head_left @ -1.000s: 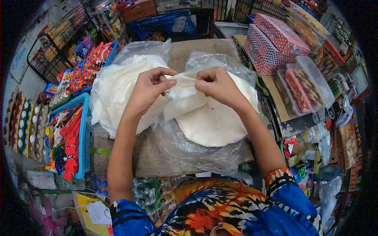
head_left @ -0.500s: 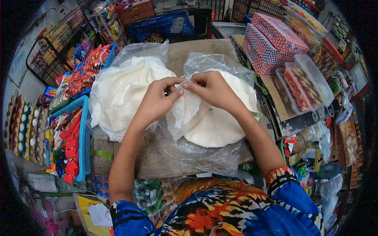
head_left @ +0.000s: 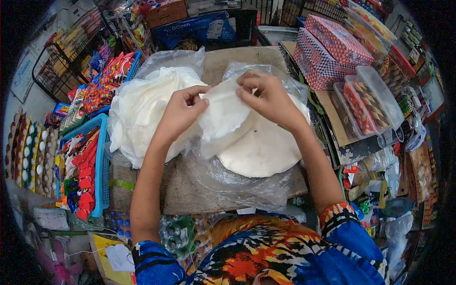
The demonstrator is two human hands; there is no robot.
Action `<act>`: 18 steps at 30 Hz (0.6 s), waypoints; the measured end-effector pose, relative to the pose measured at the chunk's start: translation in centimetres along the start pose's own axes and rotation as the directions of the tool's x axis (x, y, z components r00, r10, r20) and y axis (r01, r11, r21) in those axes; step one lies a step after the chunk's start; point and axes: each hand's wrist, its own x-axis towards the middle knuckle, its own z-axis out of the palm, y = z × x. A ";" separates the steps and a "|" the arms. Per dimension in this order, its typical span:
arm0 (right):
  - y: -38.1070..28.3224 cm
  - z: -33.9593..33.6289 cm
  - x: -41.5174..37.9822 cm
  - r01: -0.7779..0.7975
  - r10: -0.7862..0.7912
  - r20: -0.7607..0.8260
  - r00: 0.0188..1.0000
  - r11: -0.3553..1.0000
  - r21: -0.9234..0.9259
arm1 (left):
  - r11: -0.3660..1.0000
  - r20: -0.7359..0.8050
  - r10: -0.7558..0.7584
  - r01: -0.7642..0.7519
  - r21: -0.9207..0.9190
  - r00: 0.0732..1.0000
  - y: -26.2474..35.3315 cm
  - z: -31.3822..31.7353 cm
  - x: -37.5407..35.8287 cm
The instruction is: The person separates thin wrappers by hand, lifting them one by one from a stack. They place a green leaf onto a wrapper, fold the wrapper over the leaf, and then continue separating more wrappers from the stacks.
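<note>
A thin, translucent white spring roll wrapper [head_left: 224,111] hangs between my two hands. My left hand [head_left: 182,113] pinches its left edge between thumb and fingers. At the upper right edge, my right hand [head_left: 271,99] is closed on the same sheet. Below and to the right lies a round, flat stack of wrappers [head_left: 266,153] on a clear plastic bag [head_left: 237,183]. To the left, a loose, rumpled pile of separated wrappers [head_left: 135,114] rests on another plastic sheet [head_left: 173,58]. The lower part of the held sheet overlaps the stack's left side.
A worn wooden board [head_left: 183,194] bears both piles. Blue baskets [head_left: 102,166] of packaged snacks and egg trays [head_left: 33,152] stand left. On the right are checkered boxes [head_left: 327,52] and clear tubs [head_left: 375,99] of rolled sticks.
My hands have moved apart, the right one up and to the right. The wrapper, bunched between my fingers before, is now spread out between them and lifted from the stack.
</note>
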 end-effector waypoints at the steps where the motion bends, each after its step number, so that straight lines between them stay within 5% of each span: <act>1: -0.1 0.3 -0.1 0.093 -0.094 0.010 0.996 0.992 0.083 | 0.992 -0.007 0.072 -0.071 0.106 0.997 -0.2 0.3 0.1; 7: -1.4 1.1 -0.5 0.150 -0.166 0.165 0.972 0.983 0.105 | 0.996 -0.013 0.087 -0.086 0.035 0.996 -0.1 1.8 -0.2; 10: 0.1 0.6 -0.1 -0.013 0.004 0.070 0.998 0.992 0.129 | 0.997 -0.085 0.027 -0.033 -0.072 0.996 0.3 0.7 0.1; 14: 1.6 0.0 0.1 -0.024 0.025 -0.066 0.998 0.999 0.029 | 0.996 -0.175 0.021 -0.035 -0.079 0.984 -0.7 0.1 0.4; 18: 0.5 -0.9 0.2 -0.183 0.196 0.098 0.976 0.974 -0.132 | 1.000 -0.151 -0.026 0.025 -0.012 0.988 -0.1 0.2 0.2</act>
